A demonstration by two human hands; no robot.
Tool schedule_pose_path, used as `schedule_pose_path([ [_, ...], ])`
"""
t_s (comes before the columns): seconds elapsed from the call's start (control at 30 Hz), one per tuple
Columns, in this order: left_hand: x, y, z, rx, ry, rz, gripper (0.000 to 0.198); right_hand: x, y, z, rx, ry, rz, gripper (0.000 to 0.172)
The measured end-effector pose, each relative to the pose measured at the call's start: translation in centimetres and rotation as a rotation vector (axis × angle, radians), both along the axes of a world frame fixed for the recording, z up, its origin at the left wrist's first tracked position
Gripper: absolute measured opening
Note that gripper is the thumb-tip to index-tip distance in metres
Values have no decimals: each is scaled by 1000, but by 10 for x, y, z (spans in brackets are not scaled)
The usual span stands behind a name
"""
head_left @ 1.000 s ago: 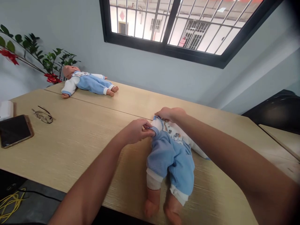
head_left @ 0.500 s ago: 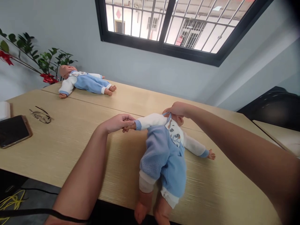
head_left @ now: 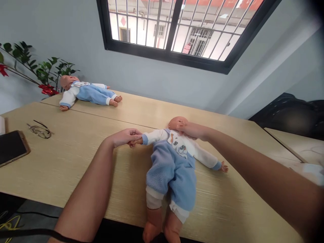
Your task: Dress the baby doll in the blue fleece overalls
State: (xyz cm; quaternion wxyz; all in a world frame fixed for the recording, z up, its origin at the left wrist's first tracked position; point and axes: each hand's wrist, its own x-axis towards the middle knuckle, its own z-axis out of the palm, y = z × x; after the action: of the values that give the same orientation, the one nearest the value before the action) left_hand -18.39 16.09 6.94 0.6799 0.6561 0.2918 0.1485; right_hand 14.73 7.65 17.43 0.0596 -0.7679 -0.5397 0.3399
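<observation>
A baby doll (head_left: 174,155) in a blue and white outfit with an animal face on the chest lies on its back on the wooden table (head_left: 83,152). Its feet reach over the near edge. My left hand (head_left: 126,137) is closed around the doll's hand at the left, holding that arm stretched out. At the doll's chin and collar, my right hand (head_left: 193,131) has its fingers curled in, partly hidden against the neck. The doll's other arm lies outstretched to the right.
A second doll (head_left: 92,93) in the same outfit lies at the back left, near a leafy plant (head_left: 48,72). Glasses (head_left: 40,130) and a phone (head_left: 12,148) rest on the left side. Black chairs (head_left: 291,113) stand beyond the right end.
The doll's head, earlier mostly hidden behind my right hand, now shows. My right hand has shifted from the collar's far side to the chin. My left hand keeps its hold.
</observation>
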Motion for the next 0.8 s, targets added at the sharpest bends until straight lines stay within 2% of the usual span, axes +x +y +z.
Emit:
schedule_pose_path([
  [0.1,2,1,-4,11,84,59,53,20,-43,-11,138,-124,135,46],
  [0.17,5,0,-6,80,142,102,52,28,-74,-26,189,-34,198,45],
  [0.23,9,-1,-7,152,183,93,48,33,-102,-44,262,112,232,44],
  [0.33,14,-3,-8,225,216,83,43,38,-130,-68,364,269,200,43],
  [0.47,17,-7,-9,315,256,168,41,44,-146,-89,358,407,-13,48],
  [0.6,18,-12,-5,390,350,160,41,51,-151,-106,377,654,-47,46],
  [0.7,28,-20,12,564,542,178,37,56,-151,-119,436,912,-120,41],
  [0.8,63,-36,41,910,600,229,31,57,-149,-129,473,1203,-258,34],
])
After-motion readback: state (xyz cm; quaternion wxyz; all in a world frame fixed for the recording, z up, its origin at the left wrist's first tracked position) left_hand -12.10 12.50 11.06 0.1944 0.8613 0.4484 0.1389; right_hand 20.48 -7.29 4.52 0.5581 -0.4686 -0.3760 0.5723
